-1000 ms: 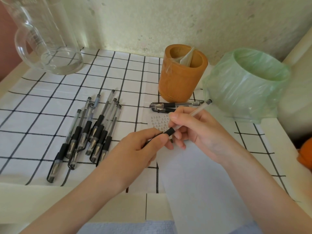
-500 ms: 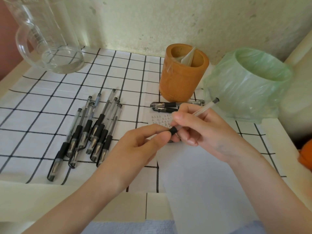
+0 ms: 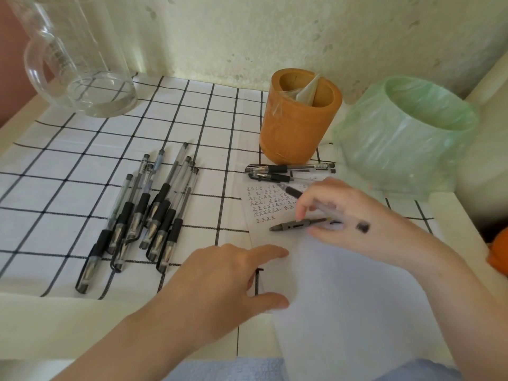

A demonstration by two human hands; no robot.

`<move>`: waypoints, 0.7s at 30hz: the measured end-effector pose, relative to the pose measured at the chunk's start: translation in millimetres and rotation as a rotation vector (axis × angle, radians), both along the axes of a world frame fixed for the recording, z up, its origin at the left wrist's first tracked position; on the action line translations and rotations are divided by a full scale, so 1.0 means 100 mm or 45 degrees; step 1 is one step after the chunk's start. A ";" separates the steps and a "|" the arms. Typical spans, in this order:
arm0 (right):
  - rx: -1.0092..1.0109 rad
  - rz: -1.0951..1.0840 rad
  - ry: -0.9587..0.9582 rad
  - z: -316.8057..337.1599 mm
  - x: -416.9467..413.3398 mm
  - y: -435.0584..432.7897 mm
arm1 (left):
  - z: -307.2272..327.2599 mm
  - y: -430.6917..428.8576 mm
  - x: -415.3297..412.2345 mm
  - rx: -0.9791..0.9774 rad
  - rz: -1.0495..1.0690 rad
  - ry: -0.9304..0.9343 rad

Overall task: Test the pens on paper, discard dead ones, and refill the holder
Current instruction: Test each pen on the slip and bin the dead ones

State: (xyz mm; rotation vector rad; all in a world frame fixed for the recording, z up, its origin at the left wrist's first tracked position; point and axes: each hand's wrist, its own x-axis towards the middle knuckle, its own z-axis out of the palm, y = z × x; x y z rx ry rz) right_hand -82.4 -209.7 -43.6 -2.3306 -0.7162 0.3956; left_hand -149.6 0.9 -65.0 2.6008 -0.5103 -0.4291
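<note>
We look down on a checked cloth (image 3: 82,160) over a pale table. Our right hand (image 3: 354,215) grips a pen (image 3: 302,223) — fingers closed round its barrel, metal tip pointing left and lying low over the paper (image 3: 343,298), just below rows of small written test marks (image 3: 268,203). A second, blurred pen (image 3: 291,191) shows above the fingers; whether the hand holds it too we cannot tell. Our left hand (image 3: 220,281) rests open, fingers spread, fingertips on the paper's left edge, holding nothing. To the left lies a loose bunch of pens (image 3: 148,213), tips toward us. Two more pens (image 3: 286,171) lie side by side between the paper's top and the orange holder (image 3: 297,127). A bin lined with a green bag (image 3: 406,138) stands right of the holder; a glass jug (image 3: 77,59) stands far left.
</note>
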 end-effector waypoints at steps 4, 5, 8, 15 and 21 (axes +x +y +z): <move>-0.288 0.088 -0.350 -0.16 0.04 0.00 | -0.04 0.00 0.02 0.060 -0.012 -0.010; -0.293 0.084 -0.419 -0.19 0.06 0.01 | -0.04 -0.01 0.03 0.069 -0.017 -0.012; -0.277 0.016 -0.566 -0.25 0.13 0.05 | -0.04 -0.02 0.03 0.088 -0.029 -0.028; -0.169 -0.115 -0.766 -0.37 0.17 0.29 | -0.08 -0.02 0.03 0.089 -0.045 -0.035; -0.062 -0.119 -0.874 -0.42 0.17 0.27 | -0.10 -0.01 0.04 0.086 -0.041 -0.028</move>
